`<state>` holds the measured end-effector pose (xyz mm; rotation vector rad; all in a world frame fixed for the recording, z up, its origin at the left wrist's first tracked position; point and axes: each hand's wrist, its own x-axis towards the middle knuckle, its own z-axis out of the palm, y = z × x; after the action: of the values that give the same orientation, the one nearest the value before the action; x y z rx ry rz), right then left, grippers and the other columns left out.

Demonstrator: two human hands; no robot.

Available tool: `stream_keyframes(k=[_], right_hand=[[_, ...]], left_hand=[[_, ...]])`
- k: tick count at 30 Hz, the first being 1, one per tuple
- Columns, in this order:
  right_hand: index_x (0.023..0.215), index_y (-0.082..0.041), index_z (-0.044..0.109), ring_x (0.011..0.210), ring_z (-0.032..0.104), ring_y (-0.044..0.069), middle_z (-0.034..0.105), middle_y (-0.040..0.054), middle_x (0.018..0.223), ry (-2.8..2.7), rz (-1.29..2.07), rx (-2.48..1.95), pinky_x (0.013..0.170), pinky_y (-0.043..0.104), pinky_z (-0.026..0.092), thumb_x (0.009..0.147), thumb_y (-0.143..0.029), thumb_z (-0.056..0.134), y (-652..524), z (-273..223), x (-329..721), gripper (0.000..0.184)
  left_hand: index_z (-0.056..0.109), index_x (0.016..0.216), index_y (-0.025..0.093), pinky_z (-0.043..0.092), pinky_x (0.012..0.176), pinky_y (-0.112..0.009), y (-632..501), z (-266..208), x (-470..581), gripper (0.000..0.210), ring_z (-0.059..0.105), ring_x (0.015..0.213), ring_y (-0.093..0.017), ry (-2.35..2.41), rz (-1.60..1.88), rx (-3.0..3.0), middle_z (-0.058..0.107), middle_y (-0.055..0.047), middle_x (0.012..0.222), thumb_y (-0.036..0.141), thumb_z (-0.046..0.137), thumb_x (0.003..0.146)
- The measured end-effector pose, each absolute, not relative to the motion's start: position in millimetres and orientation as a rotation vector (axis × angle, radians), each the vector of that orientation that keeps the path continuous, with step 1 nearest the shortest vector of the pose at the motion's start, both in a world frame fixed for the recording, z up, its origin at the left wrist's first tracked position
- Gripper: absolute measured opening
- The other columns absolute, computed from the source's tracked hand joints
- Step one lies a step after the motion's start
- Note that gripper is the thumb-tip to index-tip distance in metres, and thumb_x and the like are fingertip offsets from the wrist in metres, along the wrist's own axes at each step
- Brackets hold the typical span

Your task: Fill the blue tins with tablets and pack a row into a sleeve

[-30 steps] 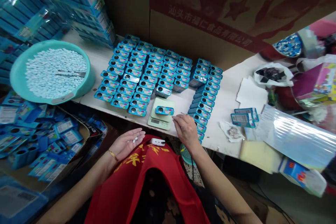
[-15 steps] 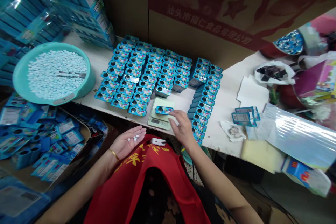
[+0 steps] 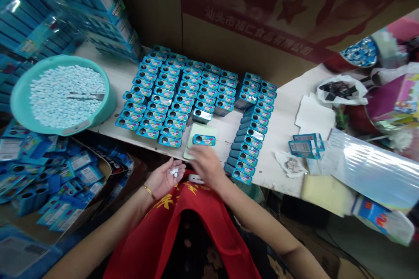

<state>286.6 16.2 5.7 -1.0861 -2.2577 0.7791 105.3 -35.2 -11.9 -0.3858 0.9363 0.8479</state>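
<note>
My left hand [image 3: 165,176] lies palm up and slightly cupped at the table's front edge, with several small white candies [image 3: 174,171] in the palm. Just right of it, my right hand [image 3: 207,166] hovers over the front of a pale kitchen scale [image 3: 212,131]. Motion smears its fingers, so I cannot tell whether they hold anything. On the scale is a blue candy box [image 3: 204,140] with a round hole in its top. The scale's display is hidden behind the right hand.
A turquoise basin [image 3: 113,104] of white candies, with tongs in it, stands left. Rows of blue boxes [image 3: 173,114] fill the table's middle; another column [image 3: 250,152] runs right of the scale. A large carton [image 3: 248,39] stands behind, an open carton of boxes [image 3: 78,174] at lower left.
My right hand has left the box on the scale and moved left and down toward my left hand. My left hand has shifted slightly right, its fingers curling more around the candies.
</note>
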Motion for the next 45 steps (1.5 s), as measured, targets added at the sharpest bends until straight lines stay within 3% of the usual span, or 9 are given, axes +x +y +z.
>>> stream_keyframes(k=[4,8,11,16,20,28,32,37,45], right_hand=[[0.123,-0.020,0.037,0.111,0.043,0.022,0.047,0.0105,0.120,-1.945,0.828,-1.490,0.090,0.040,0.039,0.071,-0.028,0.059,50,-41,329,0.057],[0.114,-0.020,0.047,0.101,0.051,0.019,0.055,0.0063,0.110,-2.029,1.084,-1.361,0.085,0.036,0.042,0.072,-0.022,0.054,65,-74,335,0.042],[0.112,-0.020,0.049,0.096,0.052,0.020,0.058,0.0059,0.103,-2.185,0.913,-1.305,0.083,0.035,0.042,0.076,-0.020,0.049,64,-47,325,0.036],[0.122,-0.022,0.043,0.105,0.042,0.023,0.053,0.0075,0.115,-2.694,0.320,-1.057,0.088,0.039,0.033,0.081,-0.016,0.044,50,34,310,0.042],[0.120,-0.018,0.045,0.102,0.042,0.023,0.054,0.0098,0.109,-2.881,-0.048,-0.883,0.083,0.038,0.032,0.084,-0.016,0.038,41,56,299,0.037],[0.121,-0.018,0.044,0.100,0.042,0.022,0.055,0.0093,0.107,-2.889,-0.127,-0.910,0.079,0.036,0.031,0.084,-0.014,0.036,34,59,303,0.038],[0.121,-0.023,0.044,0.100,0.043,0.023,0.055,0.0068,0.109,-2.767,0.045,-1.088,0.080,0.037,0.031,0.082,-0.013,0.040,36,52,316,0.040],[0.110,-0.021,0.049,0.097,0.046,0.021,0.055,0.0058,0.103,-2.248,0.595,-1.373,0.084,0.036,0.036,0.076,-0.014,0.048,47,21,338,0.034],[0.096,-0.019,0.045,0.071,0.051,0.014,0.053,-0.0008,0.080,-1.586,1.232,-1.470,0.067,0.027,0.043,0.070,-0.024,0.053,58,-52,321,0.028]], left_hand=[[0.058,0.087,0.008,0.052,0.070,-0.026,-18,-9,99,0.018,0.062,0.077,-0.015,0.962,0.939,-0.389,0.064,-0.010,0.081,0.019,0.045,0.082],[0.058,0.092,0.006,0.050,0.077,-0.029,-3,-7,99,0.020,0.060,0.086,-0.018,0.952,0.982,-0.338,0.063,-0.014,0.088,0.019,0.047,0.081],[0.059,0.089,0.006,0.048,0.079,-0.030,7,-9,109,0.022,0.060,0.085,-0.019,0.943,0.980,-0.334,0.063,-0.014,0.087,0.021,0.047,0.081],[0.059,0.085,0.009,0.048,0.072,-0.031,29,-15,136,0.026,0.060,0.073,-0.017,0.847,1.001,-0.332,0.063,-0.010,0.079,0.030,0.045,0.080],[0.059,0.089,0.011,0.048,0.067,-0.031,43,-21,148,0.027,0.060,0.068,-0.017,0.831,0.909,-0.313,0.063,-0.010,0.076,0.031,0.044,0.079],[0.059,0.081,0.010,0.047,0.059,-0.027,49,-28,161,0.021,0.059,0.061,-0.016,0.798,0.865,-0.297,0.062,-0.008,0.065,0.024,0.044,0.079],[0.059,0.079,0.010,0.048,0.059,-0.027,49,-29,166,0.017,0.060,0.062,-0.016,0.810,0.898,-0.310,0.063,-0.008,0.066,0.020,0.046,0.078],[0.058,0.075,0.009,0.049,0.050,-0.022,50,-30,158,0.013,0.059,0.057,-0.013,0.899,0.978,-0.337,0.061,-0.007,0.062,0.014,0.046,0.078],[0.060,0.080,0.008,0.052,0.054,-0.023,23,-19,117,0.013,0.061,0.064,-0.014,0.975,1.019,-0.333,0.063,-0.010,0.070,0.014,0.049,0.078]])
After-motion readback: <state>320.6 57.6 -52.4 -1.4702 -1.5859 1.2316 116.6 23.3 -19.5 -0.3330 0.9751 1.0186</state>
